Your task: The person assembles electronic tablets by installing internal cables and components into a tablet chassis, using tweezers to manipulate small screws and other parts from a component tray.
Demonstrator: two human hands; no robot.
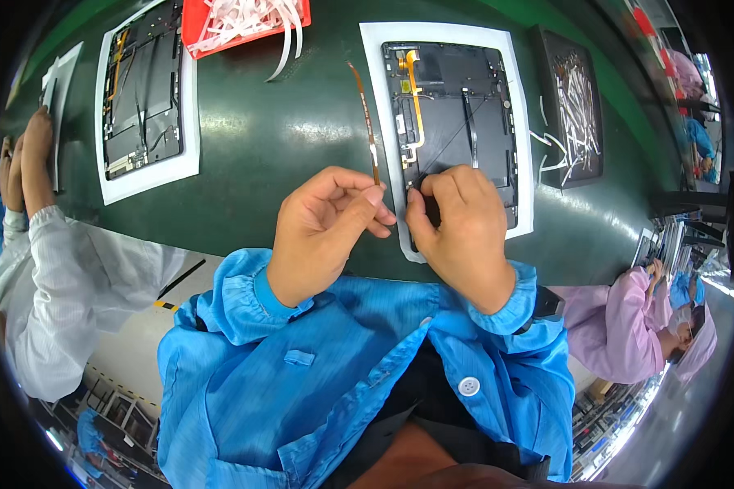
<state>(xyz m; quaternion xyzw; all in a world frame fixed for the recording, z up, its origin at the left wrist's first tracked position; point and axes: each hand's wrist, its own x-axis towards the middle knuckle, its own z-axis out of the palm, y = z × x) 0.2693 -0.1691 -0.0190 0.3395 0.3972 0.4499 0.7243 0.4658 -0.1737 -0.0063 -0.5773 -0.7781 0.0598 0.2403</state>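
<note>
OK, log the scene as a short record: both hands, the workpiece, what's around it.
Left hand: grip on a thin brown strip
Right hand: over the dark flat device, near its lower left; contents unclear
Device: on a white sheet, orange ribbon along its left
Left side: second device
Upper left: red bin, white strips
Right side: black tray

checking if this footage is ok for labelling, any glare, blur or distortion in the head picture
Head view: pale glare patches on the green tabletop; head view: fisheye bending along the tabletop's near edge, with black corners; head view: left hand and right hand fairly sharp, while the co-worker in pink near the right rim looks softer and stretched.
</note>
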